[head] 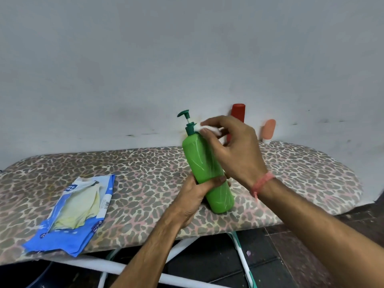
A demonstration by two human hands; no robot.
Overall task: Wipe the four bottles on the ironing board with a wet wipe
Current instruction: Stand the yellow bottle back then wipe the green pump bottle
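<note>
A tall green pump bottle (pixel 204 163) with a dark green pump head leans left on the leopard-print ironing board (pixel 145 173). My left hand (pixel 195 196) grips its lower body. My right hand (pixel 230 146) pinches a white wet wipe (pixel 204 128) against the bottle's neck, just below the pump. A red bottle (pixel 238 112) stands by the wall, partly hidden behind my right hand. A small peach tube (pixel 269 130) stands cap-down to its right. I see no fourth bottle.
An open blue wet-wipe pack (pixel 72 215) lies on the board's left part, near the front edge. A pale wall rises right behind the board. White frame tubes (pixel 176 246) and dark floor show below the front edge.
</note>
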